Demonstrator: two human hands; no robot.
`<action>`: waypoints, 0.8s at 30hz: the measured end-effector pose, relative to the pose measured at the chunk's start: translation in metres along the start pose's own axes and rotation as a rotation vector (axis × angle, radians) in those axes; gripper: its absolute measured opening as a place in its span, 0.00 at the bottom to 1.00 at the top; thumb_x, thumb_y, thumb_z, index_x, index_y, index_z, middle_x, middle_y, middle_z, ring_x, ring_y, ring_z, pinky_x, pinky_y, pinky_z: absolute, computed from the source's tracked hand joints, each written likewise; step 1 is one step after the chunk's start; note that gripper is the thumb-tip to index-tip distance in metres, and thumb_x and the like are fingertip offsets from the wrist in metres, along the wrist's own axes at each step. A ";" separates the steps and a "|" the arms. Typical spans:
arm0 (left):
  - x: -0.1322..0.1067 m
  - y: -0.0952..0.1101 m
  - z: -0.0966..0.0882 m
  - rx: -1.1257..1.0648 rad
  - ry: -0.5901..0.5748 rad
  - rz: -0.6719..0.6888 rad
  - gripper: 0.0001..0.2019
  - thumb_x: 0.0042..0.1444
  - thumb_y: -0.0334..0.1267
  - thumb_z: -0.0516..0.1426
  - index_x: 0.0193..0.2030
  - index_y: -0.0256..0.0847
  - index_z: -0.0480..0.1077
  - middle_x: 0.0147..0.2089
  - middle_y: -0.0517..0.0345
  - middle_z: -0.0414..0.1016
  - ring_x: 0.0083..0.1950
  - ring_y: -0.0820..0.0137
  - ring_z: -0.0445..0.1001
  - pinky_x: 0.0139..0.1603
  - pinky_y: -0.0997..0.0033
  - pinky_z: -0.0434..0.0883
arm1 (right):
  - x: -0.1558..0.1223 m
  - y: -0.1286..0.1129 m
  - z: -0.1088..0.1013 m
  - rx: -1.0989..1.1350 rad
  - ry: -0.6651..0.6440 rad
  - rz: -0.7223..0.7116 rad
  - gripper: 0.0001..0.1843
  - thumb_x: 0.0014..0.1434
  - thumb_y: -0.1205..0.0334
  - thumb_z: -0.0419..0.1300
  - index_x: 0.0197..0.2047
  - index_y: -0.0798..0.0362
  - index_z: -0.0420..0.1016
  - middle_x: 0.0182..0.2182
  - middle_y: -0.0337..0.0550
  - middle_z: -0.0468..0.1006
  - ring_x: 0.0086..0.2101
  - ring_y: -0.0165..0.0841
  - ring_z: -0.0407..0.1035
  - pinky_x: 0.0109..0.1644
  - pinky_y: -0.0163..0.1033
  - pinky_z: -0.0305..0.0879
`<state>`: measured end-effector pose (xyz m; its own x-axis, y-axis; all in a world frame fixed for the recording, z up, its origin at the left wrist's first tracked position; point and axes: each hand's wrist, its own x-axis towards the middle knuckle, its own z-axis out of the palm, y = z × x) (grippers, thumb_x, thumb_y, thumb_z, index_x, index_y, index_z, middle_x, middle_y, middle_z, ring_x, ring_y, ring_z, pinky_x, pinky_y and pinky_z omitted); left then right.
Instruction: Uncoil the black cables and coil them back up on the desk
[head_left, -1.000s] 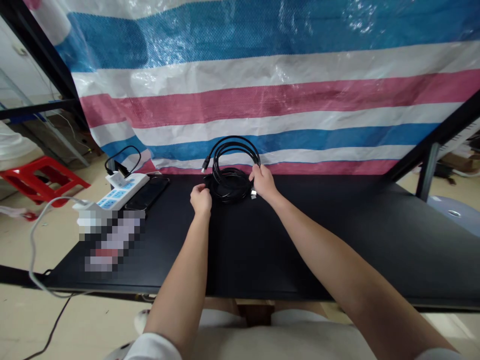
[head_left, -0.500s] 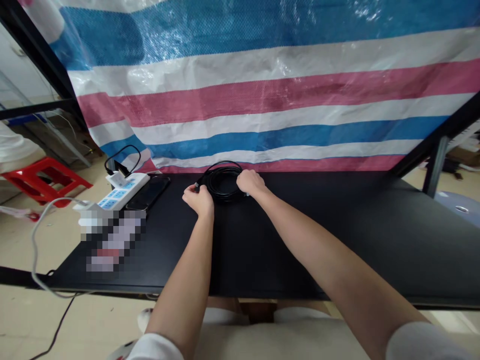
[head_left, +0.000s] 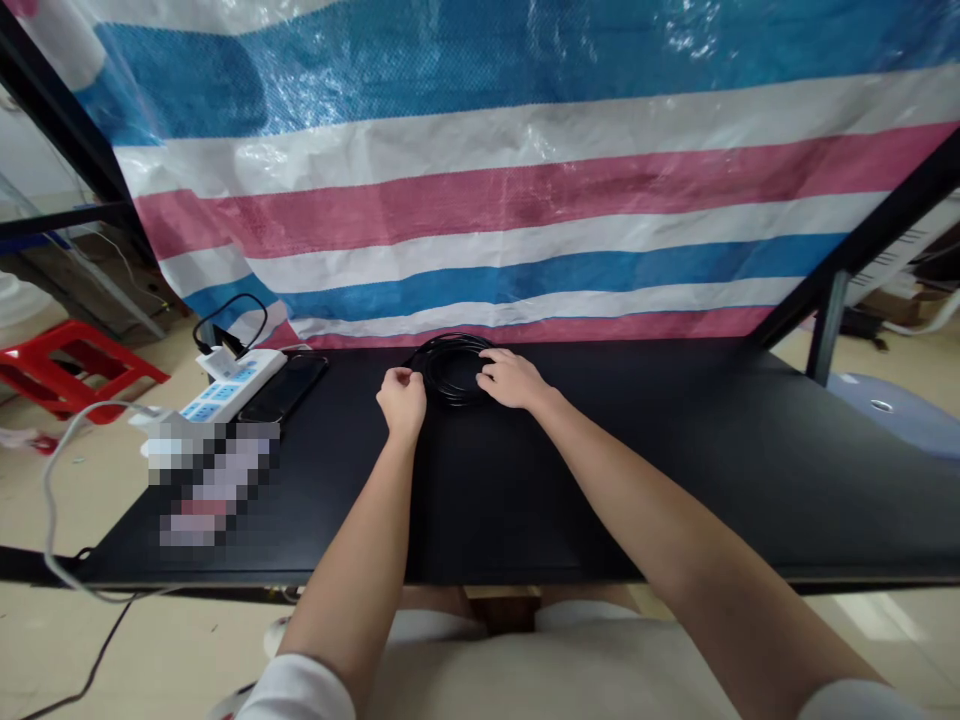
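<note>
A black cable (head_left: pixel 459 398) lies wound in a round coil on the black table (head_left: pixel 510 490), near its back edge. At the coil's left side is my left hand (head_left: pixel 403 400), its thumb and fingers pinched together on the cable's end; the end itself is hidden by the fingers. My right hand (head_left: pixel 514 380) rests at the right side of the coil. Its fingers are stretched over the loops, with the thumb apart from them, touching the cable without closing round it.
To the left, a white power strip (head_left: pixel 240 385) with plugs in it stands beside a dark phone (head_left: pixel 285 388). A blurred-out item (head_left: pixel 221 490) lies in front. Behind the table hangs a striped plastic sheet (head_left: pixel 495 200). A red stool (head_left: pixel 82 365) stands on the floor at left.
My right hand has opened from a closed grip at the coil's right side. The connector that showed at my left fingertips is now hidden, and that hand sits closer to the coil. The view has shifted slightly.
</note>
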<state>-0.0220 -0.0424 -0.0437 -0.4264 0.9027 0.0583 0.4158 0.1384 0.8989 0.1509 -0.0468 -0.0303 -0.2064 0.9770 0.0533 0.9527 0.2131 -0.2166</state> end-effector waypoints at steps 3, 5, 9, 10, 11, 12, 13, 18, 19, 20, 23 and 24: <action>-0.003 -0.001 0.002 0.036 -0.026 0.046 0.04 0.49 0.33 0.53 0.27 0.43 0.67 0.31 0.56 0.77 0.38 0.64 0.78 0.46 0.67 0.70 | -0.017 0.022 -0.006 -0.018 0.019 0.066 0.18 0.63 0.61 0.49 0.44 0.50 0.81 0.63 0.42 0.65 0.63 0.40 0.56 0.66 0.49 0.54; -0.005 0.000 0.003 0.069 -0.046 0.066 0.04 0.48 0.33 0.53 0.25 0.43 0.67 0.30 0.56 0.77 0.37 0.64 0.77 0.45 0.67 0.70 | -0.029 0.041 -0.010 -0.010 0.040 0.128 0.18 0.62 0.61 0.49 0.40 0.49 0.82 0.63 0.41 0.65 0.62 0.40 0.57 0.65 0.49 0.56; -0.011 0.006 0.002 0.144 -0.048 0.084 0.05 0.48 0.32 0.52 0.23 0.44 0.66 0.29 0.56 0.77 0.39 0.63 0.77 0.46 0.66 0.69 | -0.046 0.082 -0.017 0.030 0.098 0.260 0.16 0.59 0.61 0.52 0.31 0.47 0.82 0.61 0.38 0.68 0.59 0.41 0.61 0.62 0.48 0.61; -0.012 0.008 0.001 0.159 -0.044 0.088 0.06 0.48 0.32 0.52 0.23 0.44 0.66 0.30 0.56 0.77 0.39 0.63 0.76 0.45 0.67 0.69 | -0.048 0.091 -0.017 0.044 0.116 0.293 0.15 0.58 0.61 0.53 0.28 0.48 0.81 0.60 0.38 0.69 0.59 0.41 0.62 0.61 0.48 0.61; -0.014 0.009 0.000 0.171 -0.041 0.093 0.06 0.48 0.32 0.52 0.23 0.45 0.66 0.30 0.56 0.77 0.39 0.63 0.76 0.45 0.67 0.69 | -0.049 0.099 -0.016 0.062 0.137 0.325 0.15 0.57 0.62 0.53 0.26 0.48 0.80 0.60 0.38 0.70 0.59 0.41 0.62 0.61 0.48 0.61; -0.015 0.010 0.000 0.179 -0.043 0.101 0.06 0.48 0.32 0.52 0.23 0.45 0.66 0.30 0.56 0.77 0.38 0.63 0.76 0.44 0.67 0.69 | -0.050 0.106 -0.015 0.085 0.165 0.349 0.14 0.56 0.62 0.54 0.24 0.48 0.79 0.59 0.38 0.70 0.58 0.41 0.63 0.61 0.48 0.62; -0.015 0.011 0.000 0.185 -0.048 0.111 0.06 0.48 0.32 0.52 0.23 0.45 0.66 0.30 0.56 0.77 0.38 0.63 0.76 0.44 0.68 0.69 | -0.051 0.112 -0.012 0.113 0.204 0.360 0.13 0.55 0.63 0.55 0.23 0.48 0.78 0.58 0.38 0.71 0.57 0.41 0.64 0.61 0.48 0.62; -0.015 0.011 0.002 0.216 -0.123 0.163 0.05 0.47 0.33 0.54 0.23 0.45 0.65 0.28 0.58 0.76 0.36 0.64 0.76 0.42 0.69 0.70 | -0.049 0.126 0.007 0.263 0.490 0.326 0.08 0.51 0.65 0.57 0.25 0.49 0.77 0.52 0.43 0.76 0.54 0.42 0.68 0.61 0.52 0.61; -0.014 0.011 0.003 0.235 -0.145 0.164 0.05 0.47 0.33 0.55 0.23 0.45 0.65 0.28 0.58 0.76 0.36 0.64 0.76 0.41 0.69 0.70 | -0.049 0.127 0.009 0.283 0.532 0.327 0.07 0.51 0.65 0.58 0.26 0.49 0.77 0.52 0.45 0.77 0.55 0.42 0.67 0.61 0.53 0.60; -0.013 0.011 0.004 0.261 -0.168 0.164 0.05 0.46 0.34 0.56 0.22 0.45 0.65 0.28 0.57 0.76 0.37 0.63 0.76 0.40 0.68 0.70 | -0.049 0.128 0.011 0.300 0.564 0.330 0.07 0.51 0.65 0.57 0.26 0.49 0.77 0.51 0.46 0.77 0.55 0.43 0.67 0.62 0.54 0.59; -0.010 0.013 0.007 0.362 -0.224 0.162 0.07 0.46 0.36 0.57 0.21 0.46 0.65 0.31 0.55 0.77 0.39 0.60 0.76 0.38 0.66 0.70 | -0.053 0.128 0.011 0.346 0.649 0.348 0.06 0.51 0.66 0.57 0.27 0.50 0.76 0.49 0.47 0.78 0.55 0.43 0.67 0.61 0.53 0.59; -0.009 0.015 0.008 0.395 -0.239 0.160 0.07 0.47 0.37 0.58 0.21 0.46 0.65 0.31 0.54 0.78 0.39 0.58 0.77 0.38 0.65 0.70 | -0.054 0.128 0.010 0.363 0.681 0.361 0.06 0.51 0.66 0.57 0.27 0.49 0.75 0.48 0.47 0.79 0.53 0.43 0.68 0.61 0.53 0.60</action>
<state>-0.0054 -0.0454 -0.0347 -0.1551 0.9871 0.0398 0.7541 0.0923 0.6503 0.2824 -0.0724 -0.0704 0.3867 0.7931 0.4705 0.7795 -0.0085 -0.6264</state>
